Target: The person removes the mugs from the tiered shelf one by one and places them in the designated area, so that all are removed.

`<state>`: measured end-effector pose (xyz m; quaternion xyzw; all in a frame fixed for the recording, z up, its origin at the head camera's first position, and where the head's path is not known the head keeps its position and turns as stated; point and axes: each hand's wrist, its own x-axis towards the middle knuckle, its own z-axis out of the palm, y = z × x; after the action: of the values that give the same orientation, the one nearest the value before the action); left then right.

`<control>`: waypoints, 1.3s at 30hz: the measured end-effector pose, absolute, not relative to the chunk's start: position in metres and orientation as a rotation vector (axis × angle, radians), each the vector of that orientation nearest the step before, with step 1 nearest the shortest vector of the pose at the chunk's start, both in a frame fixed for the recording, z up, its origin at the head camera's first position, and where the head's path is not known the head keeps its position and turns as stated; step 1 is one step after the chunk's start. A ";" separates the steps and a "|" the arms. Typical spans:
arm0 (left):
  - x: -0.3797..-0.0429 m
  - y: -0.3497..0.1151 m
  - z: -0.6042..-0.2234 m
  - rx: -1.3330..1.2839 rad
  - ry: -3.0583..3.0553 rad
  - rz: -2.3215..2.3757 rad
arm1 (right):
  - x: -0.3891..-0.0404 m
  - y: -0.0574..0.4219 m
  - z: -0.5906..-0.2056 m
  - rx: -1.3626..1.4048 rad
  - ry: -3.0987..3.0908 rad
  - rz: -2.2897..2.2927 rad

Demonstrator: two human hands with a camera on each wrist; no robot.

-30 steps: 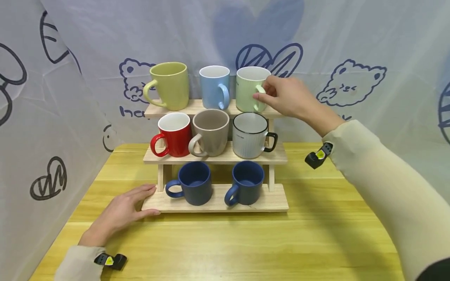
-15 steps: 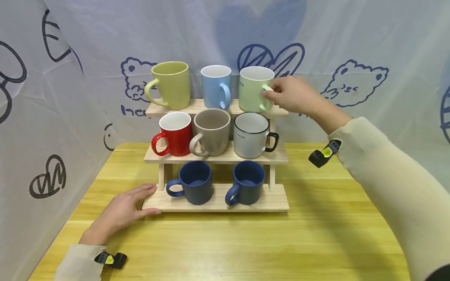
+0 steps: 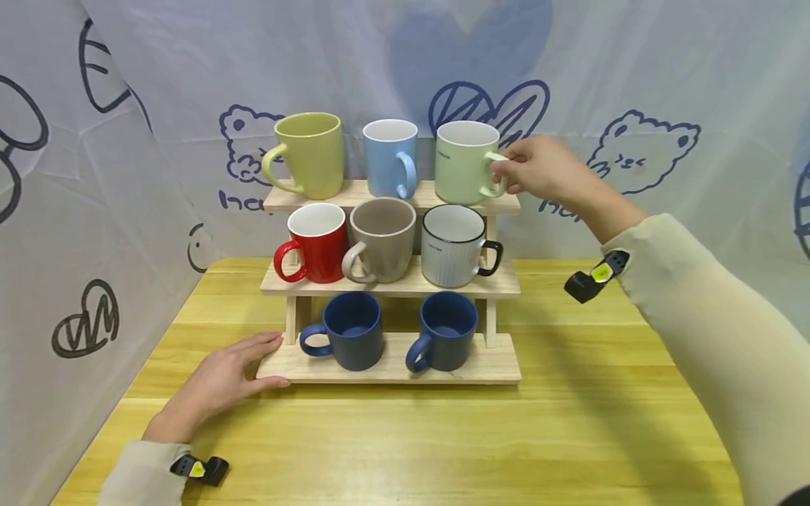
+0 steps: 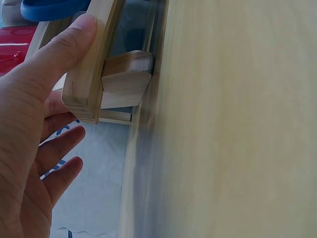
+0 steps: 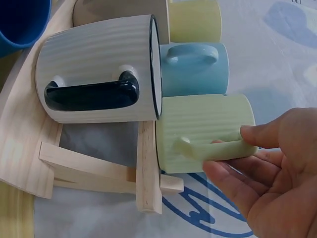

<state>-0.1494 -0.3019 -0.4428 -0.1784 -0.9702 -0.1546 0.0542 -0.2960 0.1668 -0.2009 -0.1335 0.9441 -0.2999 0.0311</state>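
Apparently you're positioning the ribbed pale-green mug (image 3: 460, 172) atop the tiered wooden stand (image 3: 354, 193), right hand (image 3: 549, 170) pinching its handle (image 5: 223, 150), left hand (image 3: 218, 383) loosely spread against the bottom board (image 3: 395, 364); next, probably, release gently.

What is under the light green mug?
The wooden top shelf lies under the light green mug. The patch directly beneath its base is covered and cannot be seen.

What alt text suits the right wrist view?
A right hand pinches the handle of a pale green mug on the top shelf of a wooden rack. Beside it is a light blue mug; one tier lower, a white mug with a black handle.
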 end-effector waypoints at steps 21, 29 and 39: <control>-0.149 -0.302 -0.445 -0.549 -2.927 -0.483 | -0.297 0.183 -0.212 -0.119 2.820 -1.470; -0.149 -0.302 -0.444 -0.538 -2.937 -0.485 | -0.293 0.193 -0.210 -0.072 2.781 -1.609; -0.149 -0.302 -0.444 -0.543 -2.942 -0.500 | -0.286 0.215 -0.209 -0.016 2.823 -1.596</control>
<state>-0.1488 -0.3022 -0.4444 -0.1787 -0.9685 -0.1646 0.0541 -0.2863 0.2150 -0.2095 -0.0049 0.8694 -0.4915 -0.0507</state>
